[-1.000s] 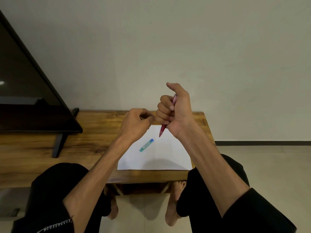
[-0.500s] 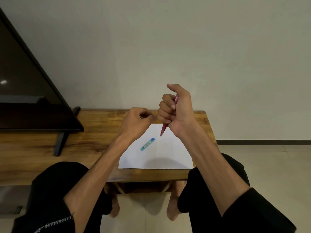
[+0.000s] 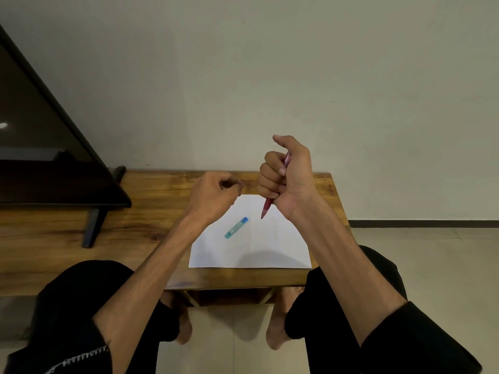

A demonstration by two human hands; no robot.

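My right hand [image 3: 290, 176] is raised above the table in a fist, thumb up, and grips a red mechanical pencil [image 3: 267, 207] whose tip points down at a white sheet of paper [image 3: 270, 245]. My left hand [image 3: 213, 197] hovers just to its left with curled fingers, the thumb and fingertips pinched together; nothing shows between them. A small teal and blue lead case [image 3: 236, 227] lies on the left half of the sheet, below my left hand.
The paper lies on a low wooden table [image 3: 151, 209] against a plain wall. A black television [image 3: 40, 157] on a dark foot [image 3: 91, 228] takes up the table's left part. My knees and bare feet are under the near edge.
Both hands stay almost where they were; my left hand has drifted slightly away from the right fist. The pencil and the lead case have not moved.
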